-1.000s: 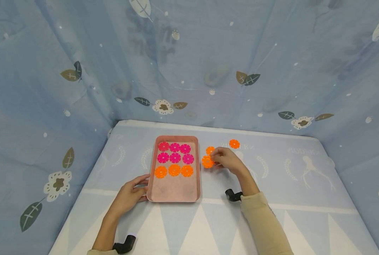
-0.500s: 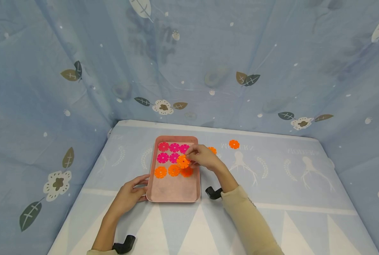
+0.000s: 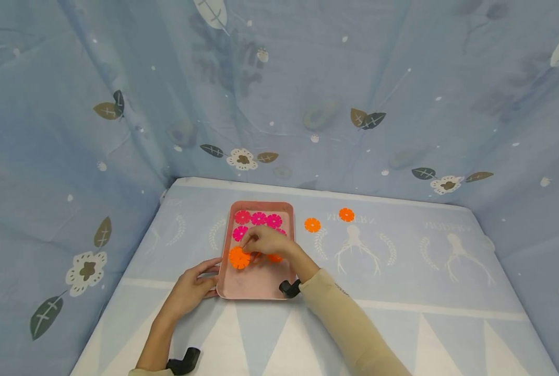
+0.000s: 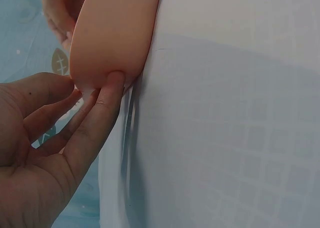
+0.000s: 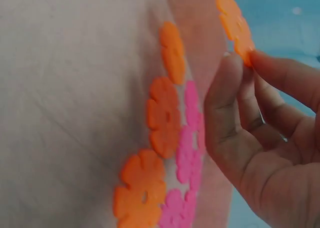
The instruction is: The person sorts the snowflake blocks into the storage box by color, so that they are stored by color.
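In the head view my right hand is over a pink tray, pinching an orange flower-shaped disc between thumb and finger. The right wrist view shows this disc held up at the fingertips, above the tray. Inside the tray lie rows of pink flower-shaped discs, with orange ones in front, partly hidden by the right hand. My left hand rests its extended fingers against the tray's left side; the left wrist view has its fingertips touching the outer wall.
Two loose orange discs, one nearer and one farther right, lie on the patterned tablecloth right of the tray. Blue curtains enclose the table's back and sides. Each wrist carries a black mount.
From beside the tray, my right hand has carried the orange disc left, over the tray to the left end of the orange row. The left hand has stayed at the tray's side.
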Action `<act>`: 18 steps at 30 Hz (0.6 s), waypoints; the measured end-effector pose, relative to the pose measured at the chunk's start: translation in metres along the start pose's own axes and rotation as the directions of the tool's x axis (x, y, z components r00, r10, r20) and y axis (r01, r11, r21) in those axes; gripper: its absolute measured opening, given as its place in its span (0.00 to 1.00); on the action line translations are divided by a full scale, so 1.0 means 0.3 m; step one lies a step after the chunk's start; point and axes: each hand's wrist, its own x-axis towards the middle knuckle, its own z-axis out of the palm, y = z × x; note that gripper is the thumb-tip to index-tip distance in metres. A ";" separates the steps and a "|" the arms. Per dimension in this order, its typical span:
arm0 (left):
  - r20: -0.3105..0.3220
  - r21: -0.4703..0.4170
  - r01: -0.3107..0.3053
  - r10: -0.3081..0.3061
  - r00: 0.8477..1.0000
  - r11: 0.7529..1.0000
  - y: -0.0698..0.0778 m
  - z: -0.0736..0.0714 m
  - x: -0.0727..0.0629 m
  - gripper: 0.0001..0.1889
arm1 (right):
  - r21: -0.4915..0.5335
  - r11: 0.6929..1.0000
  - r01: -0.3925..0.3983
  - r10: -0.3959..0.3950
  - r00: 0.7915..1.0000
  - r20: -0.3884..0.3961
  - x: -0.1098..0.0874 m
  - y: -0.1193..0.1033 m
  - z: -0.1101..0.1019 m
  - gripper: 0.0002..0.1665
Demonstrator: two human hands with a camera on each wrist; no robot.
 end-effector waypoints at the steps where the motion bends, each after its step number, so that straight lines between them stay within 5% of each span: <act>1: -0.001 -0.001 0.002 -0.002 1.000 1.000 0.001 0.000 0.001 0.24 | -0.012 1.000 -0.006 0.006 1.000 0.025 0.007 0.003 0.009 0.02; 8: -0.001 -0.004 0.011 -0.011 1.000 1.000 0.000 0.000 0.003 0.24 | -0.170 0.985 -0.028 0.057 0.984 0.171 0.037 0.001 0.063 0.04; 13: -0.004 -0.007 0.009 -0.009 1.000 1.000 -0.003 -0.001 0.003 0.24 | -0.258 0.965 -0.050 0.097 0.981 0.170 0.035 -0.017 0.084 0.04; 18: 0.001 -0.015 0.005 -0.005 1.000 1.000 -0.006 -0.003 0.002 0.24 | -0.227 0.972 -0.063 0.100 0.983 0.153 0.029 -0.014 0.082 0.02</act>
